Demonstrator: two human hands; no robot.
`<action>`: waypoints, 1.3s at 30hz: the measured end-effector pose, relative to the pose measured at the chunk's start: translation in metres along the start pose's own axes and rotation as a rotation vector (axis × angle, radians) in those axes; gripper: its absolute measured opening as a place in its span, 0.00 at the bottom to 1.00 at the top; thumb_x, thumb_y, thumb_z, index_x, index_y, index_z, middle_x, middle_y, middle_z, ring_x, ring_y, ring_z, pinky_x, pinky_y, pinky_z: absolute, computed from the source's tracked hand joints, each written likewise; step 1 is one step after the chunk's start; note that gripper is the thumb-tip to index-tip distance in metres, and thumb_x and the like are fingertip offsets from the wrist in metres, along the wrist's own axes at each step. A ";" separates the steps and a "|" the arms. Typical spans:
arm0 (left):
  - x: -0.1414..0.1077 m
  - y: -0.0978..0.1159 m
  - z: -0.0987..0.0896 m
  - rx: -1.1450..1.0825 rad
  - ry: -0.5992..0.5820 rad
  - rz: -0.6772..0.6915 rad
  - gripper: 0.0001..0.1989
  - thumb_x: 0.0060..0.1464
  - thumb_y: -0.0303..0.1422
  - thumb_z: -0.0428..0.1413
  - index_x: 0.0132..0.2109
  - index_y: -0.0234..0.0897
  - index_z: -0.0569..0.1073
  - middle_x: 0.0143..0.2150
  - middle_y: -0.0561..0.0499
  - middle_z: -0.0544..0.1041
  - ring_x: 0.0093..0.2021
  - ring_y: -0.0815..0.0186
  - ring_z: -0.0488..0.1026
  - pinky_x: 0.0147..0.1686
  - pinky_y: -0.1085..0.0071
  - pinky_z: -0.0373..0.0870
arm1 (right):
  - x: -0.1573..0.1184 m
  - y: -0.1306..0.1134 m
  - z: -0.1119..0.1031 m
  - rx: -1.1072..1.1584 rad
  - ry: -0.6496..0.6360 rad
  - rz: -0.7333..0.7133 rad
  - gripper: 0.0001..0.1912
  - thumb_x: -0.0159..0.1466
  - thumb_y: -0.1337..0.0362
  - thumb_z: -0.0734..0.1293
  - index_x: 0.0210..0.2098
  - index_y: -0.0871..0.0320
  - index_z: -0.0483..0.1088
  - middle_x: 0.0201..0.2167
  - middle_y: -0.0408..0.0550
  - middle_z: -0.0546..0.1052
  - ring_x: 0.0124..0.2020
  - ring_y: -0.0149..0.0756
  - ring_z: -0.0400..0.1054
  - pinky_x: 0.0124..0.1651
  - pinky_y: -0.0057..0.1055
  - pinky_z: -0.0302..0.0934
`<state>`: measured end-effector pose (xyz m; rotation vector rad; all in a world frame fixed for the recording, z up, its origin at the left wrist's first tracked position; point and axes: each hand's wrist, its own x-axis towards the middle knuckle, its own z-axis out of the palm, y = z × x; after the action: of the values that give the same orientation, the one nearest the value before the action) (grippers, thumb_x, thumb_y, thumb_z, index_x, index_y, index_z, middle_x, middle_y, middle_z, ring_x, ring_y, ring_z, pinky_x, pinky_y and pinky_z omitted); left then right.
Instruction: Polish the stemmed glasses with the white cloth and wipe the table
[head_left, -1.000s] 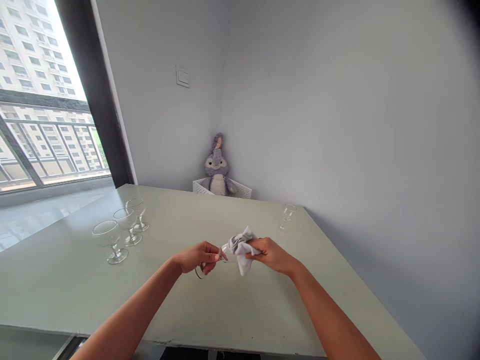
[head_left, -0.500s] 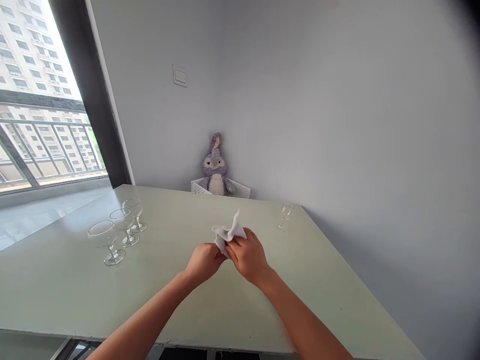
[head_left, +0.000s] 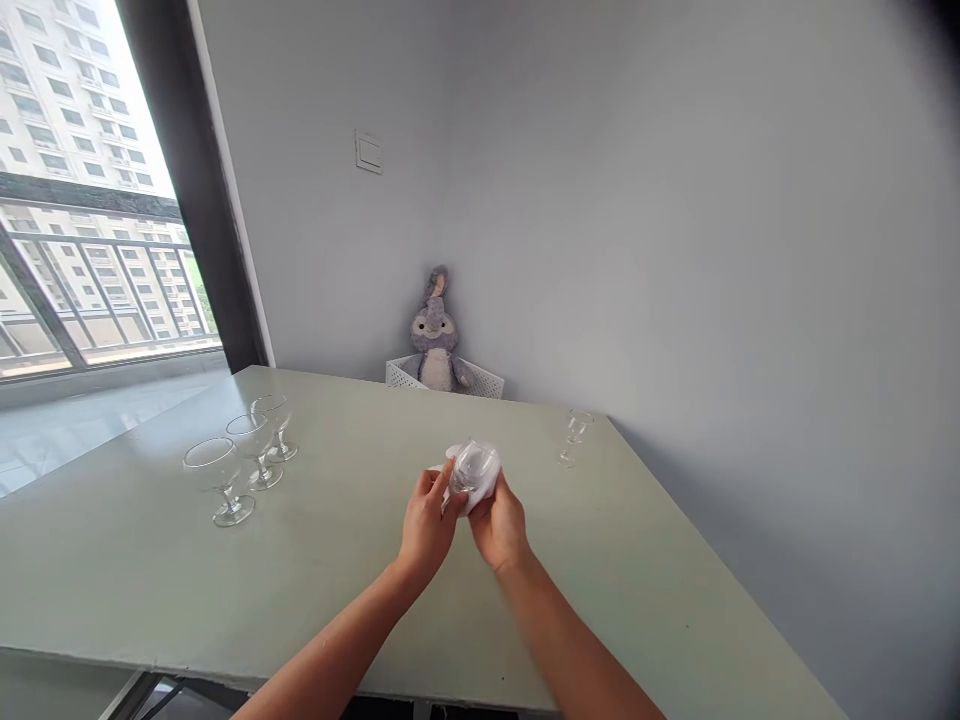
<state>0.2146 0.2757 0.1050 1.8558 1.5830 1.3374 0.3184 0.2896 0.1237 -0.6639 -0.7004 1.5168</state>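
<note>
Left hand [head_left: 427,525]: grip is being kept part-closed on the glass goblet [head_left: 469,468]
Right hand [head_left: 499,527]: grip is being cupped under the white cloth [head_left: 484,492]
Goblet: is being held in the cloth, above the worktop [head_left: 360,590], between both hands
Nearby: three stemmed glasses [head_left: 253,438] are being left to the left

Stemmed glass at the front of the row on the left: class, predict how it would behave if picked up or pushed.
The stemmed glass looks fragile, with a thin, clear bowl and a slender stem. Its wide bowl sits high above a small foot, so a push near the rim would probably tip it. Its smooth surface may also feel slippery.
</note>
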 end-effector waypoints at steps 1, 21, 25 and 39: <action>0.000 0.001 0.003 -0.017 0.052 -0.004 0.24 0.54 0.32 0.45 0.59 0.49 0.58 0.46 0.48 0.65 0.39 0.65 0.67 0.38 0.67 0.65 | -0.005 0.004 0.003 -0.027 -0.039 0.005 0.19 0.58 0.49 0.60 0.38 0.56 0.70 0.38 0.47 0.73 0.38 0.37 0.66 0.35 0.32 0.61; 0.025 0.011 -0.029 -0.981 -0.172 -0.457 0.29 0.41 0.35 0.62 0.50 0.36 0.61 0.46 0.41 0.73 0.42 0.62 0.72 0.40 0.67 0.67 | 0.008 0.004 -0.021 -0.421 0.041 0.108 0.21 0.49 0.46 0.67 0.26 0.60 0.66 0.18 0.40 0.64 0.18 0.27 0.57 0.19 0.27 0.57; 0.029 0.004 -0.029 -1.062 0.024 -0.538 0.26 0.41 0.33 0.63 0.47 0.38 0.62 0.44 0.45 0.73 0.41 0.65 0.72 0.43 0.66 0.67 | -0.006 -0.012 -0.027 -0.734 -0.031 -0.195 0.17 0.56 0.49 0.62 0.28 0.58 0.69 0.23 0.45 0.68 0.26 0.33 0.62 0.28 0.30 0.60; 0.027 0.018 -0.018 -1.425 -0.051 -0.581 0.12 0.50 0.30 0.55 0.41 0.40 0.61 0.39 0.51 0.72 0.39 0.67 0.73 0.36 0.68 0.73 | -0.019 0.014 -0.007 -0.056 -0.106 0.090 0.13 0.52 0.57 0.70 0.33 0.58 0.68 0.22 0.39 0.66 0.19 0.25 0.58 0.17 0.22 0.55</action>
<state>0.2079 0.2893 0.1394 0.4919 0.5938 1.4282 0.3156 0.2708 0.1089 -0.6681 -0.8052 1.6299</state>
